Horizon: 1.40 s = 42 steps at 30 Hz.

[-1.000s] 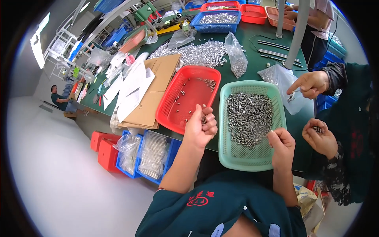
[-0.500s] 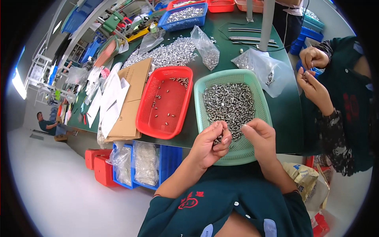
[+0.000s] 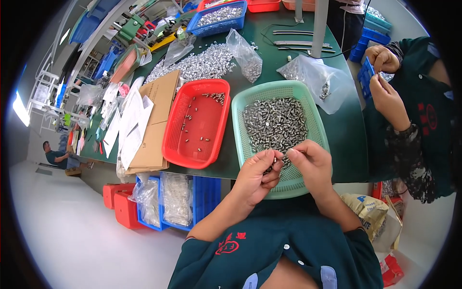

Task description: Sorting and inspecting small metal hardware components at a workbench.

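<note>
A light green plastic basket (image 3: 317, 126) holds a heap of small metal cylinders (image 3: 274, 123), dark and shiny. Over the basket's near end, my left hand (image 3: 259, 174) is closed with curled fingers, and a few of these cylinders show between thumb and fingers. Close beside it, my right hand (image 3: 313, 164) pinches thumb and forefinger together, the tips nearly meeting those of the left. Whatever sits in that pinch is too small to make out. Left of the basket stands a red plastic basket (image 3: 192, 130) with a few scattered cylinders on its bottom.
Cardboard (image 3: 156, 115) and white papers (image 3: 134, 127) lie at the left. Behind are a pile of silvery parts (image 3: 202, 65), clear bags of parts (image 3: 244, 55) and a blue basket (image 3: 216, 21). A metal post (image 3: 319, 29) rises at the back. A co-worker's hands (image 3: 387, 79) work at right.
My right hand has moved left, bringing its fingertips up to my left hand's. The whole view has shifted slightly. At right, a blue object has come into sight by the co-worker's hands.
</note>
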### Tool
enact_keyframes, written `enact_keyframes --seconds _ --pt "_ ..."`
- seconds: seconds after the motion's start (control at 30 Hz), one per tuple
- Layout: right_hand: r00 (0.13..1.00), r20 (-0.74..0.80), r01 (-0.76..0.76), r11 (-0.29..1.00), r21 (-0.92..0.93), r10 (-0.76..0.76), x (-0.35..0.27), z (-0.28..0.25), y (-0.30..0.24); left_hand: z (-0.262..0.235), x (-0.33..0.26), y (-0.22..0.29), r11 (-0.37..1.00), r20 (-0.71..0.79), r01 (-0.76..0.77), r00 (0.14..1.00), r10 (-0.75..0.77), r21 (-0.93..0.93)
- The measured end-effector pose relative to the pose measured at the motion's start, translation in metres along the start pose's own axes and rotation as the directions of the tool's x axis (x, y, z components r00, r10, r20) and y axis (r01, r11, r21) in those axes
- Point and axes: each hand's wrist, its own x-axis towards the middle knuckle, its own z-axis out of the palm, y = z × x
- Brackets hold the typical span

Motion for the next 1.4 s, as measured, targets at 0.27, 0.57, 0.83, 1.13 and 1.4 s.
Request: enact_keyframes --seconds 0.27,0.57,0.83,1.13,1.4 --pt "0.983 0.077 -0.174 0.981 0.090 0.167 0.004 -0.004 -0.003 -0.005 0.002 0.001 1.000 0.073 -0.013 0.997 0.014 -0.014" --pt "0.995 0.102 -0.008 0.991 -0.135 0.022 0.004 -0.006 -0.010 -0.008 0.003 0.003 0.997 0.055 -0.036 0.998 0.032 0.067" --pt "0.983 0.069 0.181 0.954 -0.238 -0.169 0.001 -0.004 -0.015 -0.004 0.004 0.003 0.996 0.053 -0.042 0.998 0.037 0.081" --pt "0.922 0.126 0.387 0.844 -0.372 -0.367 0.001 0.001 -0.008 0.001 0.001 -0.001 0.988 0.031 -0.094 0.995 0.091 0.123" --pt "0.923 0.130 -0.385 0.868 0.312 0.363 0.006 -0.012 0.009 0.013 -0.009 0.019 0.994 -0.051 -0.002 0.999 0.008 0.112"
